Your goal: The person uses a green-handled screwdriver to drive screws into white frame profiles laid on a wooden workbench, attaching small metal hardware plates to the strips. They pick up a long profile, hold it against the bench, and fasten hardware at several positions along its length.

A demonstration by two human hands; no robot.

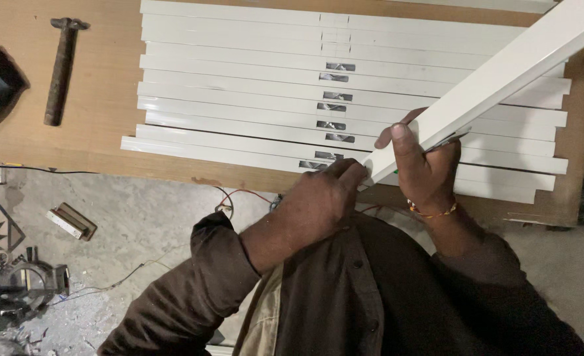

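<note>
White plastic, long and flat-faced: the strip [502, 69] I held ran diagonally from my hands up to the top right corner of the view, passing over the strips laid on the bench. My right hand [427, 168] was wrapped around its lower part, thumb pressed flat along the upper face and fingers curled beneath; a thin grey, pen-like tool [451, 139] showed between those fingers and the strip. A beaded thread bracelet [431, 212] circled that wrist. My left hand [321, 198] was closed at the strip's near end, fingertips pinching the end itself at the bench's front edge.

Beneath lay a row of white strips [239, 99], about a dozen, side by side and touching, their lengths running left to right across the wooden bench [101, 125]. Most carried a small rectangular slot [334, 96] near mid-length, the slots forming a slightly slanted column; what showed through them I could not make out. The strip ends stepped unevenly at both sides.

A rusty hammer [61, 69] lay on the bench's left part, well apart from the strips, head toward the far side. No container stood on the bench. On the grey floor below were a small metal fitting [72, 221], a dark machine part [31, 277] among pale shavings, and thin wires [239, 196] trailing under the bench edge. My brown sleeves filled the lower view.
</note>
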